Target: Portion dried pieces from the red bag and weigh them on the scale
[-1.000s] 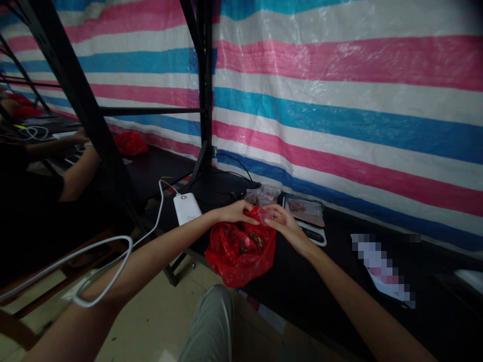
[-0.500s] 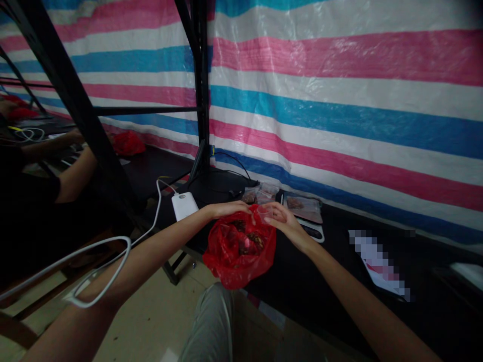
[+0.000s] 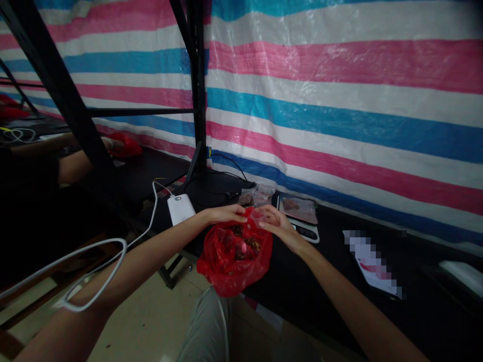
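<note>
A red plastic bag with dark brown pieces inside sits open at the near edge of a black table. My left hand pinches the bag's far rim on the left. My right hand holds a small clear plastic cup just above the bag's opening, fingers curled round it. The two hands nearly meet over the bag.
Small clear bags with brown contents and a scale with a filled bag lie behind the hands. A white power bank with a white cable lies left. Another person's arm works at the left, behind a black rack post. Papers lie right.
The view has drifted slightly right and down. Both hands stay over the red bag, the cup still in my right hand; the other person's arm has shifted.
</note>
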`<control>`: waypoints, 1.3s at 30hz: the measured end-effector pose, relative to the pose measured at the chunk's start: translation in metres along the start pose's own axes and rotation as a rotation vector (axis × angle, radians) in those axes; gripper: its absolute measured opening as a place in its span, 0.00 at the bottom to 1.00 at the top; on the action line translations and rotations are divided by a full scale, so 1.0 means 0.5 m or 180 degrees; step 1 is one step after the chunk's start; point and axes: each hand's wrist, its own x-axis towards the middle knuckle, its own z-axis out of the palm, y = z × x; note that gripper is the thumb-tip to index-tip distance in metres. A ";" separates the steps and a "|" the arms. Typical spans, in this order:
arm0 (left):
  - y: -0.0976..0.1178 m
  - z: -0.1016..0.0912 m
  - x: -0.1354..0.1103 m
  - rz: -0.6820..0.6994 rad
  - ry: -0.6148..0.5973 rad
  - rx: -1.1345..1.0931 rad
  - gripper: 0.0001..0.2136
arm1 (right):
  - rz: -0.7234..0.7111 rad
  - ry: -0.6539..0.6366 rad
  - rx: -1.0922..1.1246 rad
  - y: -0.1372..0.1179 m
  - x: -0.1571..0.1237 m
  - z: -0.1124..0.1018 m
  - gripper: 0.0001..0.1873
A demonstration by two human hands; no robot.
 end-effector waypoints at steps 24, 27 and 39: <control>0.049 -0.013 -0.033 0.0990 0.0369 0.2680 0.09 | -0.0277 0.0183 -0.0345 0.017 0.013 -0.013 0.18; 0.039 -0.022 -0.032 0.0975 0.0366 0.2689 0.11 | -0.0409 0.0261 -0.0735 0.014 0.011 -0.020 0.18; 0.036 -0.022 -0.024 0.0793 0.0421 0.3516 0.08 | -0.0831 0.1323 -0.2044 -0.011 -0.012 -0.027 0.18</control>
